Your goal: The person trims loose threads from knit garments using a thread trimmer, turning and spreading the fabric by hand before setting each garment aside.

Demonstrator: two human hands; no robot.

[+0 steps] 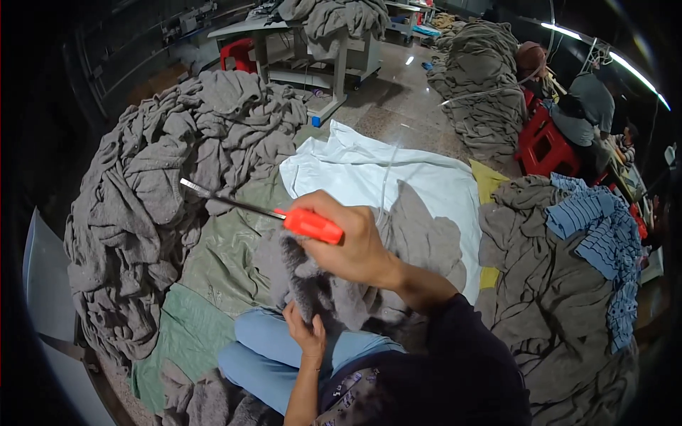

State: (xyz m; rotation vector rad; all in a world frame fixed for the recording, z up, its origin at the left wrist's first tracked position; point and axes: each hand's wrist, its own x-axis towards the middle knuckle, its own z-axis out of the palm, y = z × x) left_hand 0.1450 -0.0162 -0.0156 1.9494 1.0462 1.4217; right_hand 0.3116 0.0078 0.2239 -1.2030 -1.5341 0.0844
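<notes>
My right hand [355, 245] is closed round the red handle of a screwdriver [312, 226], raised in front of me. Its thin dark shaft points left and ends in a flat silver tip. Beneath it, a fuzzy grey garment [348, 302] lies bunched over my lap. My left hand [307, 330] grips the near edge of that garment, fingers curled into the cloth. More flat grey fabric [426, 238] spreads beyond it on a white sheet [433, 177]. Part of the garment is hidden behind my right hand.
A large heap of grey garments [149, 192] rises on my left; another pile [561, 291] lies right, with blue striped cloth [586, 220]. Green sheeting [192, 326] covers the floor. Behind are a work table [337, 78], a red stool [543, 142] and a seated person [590, 106].
</notes>
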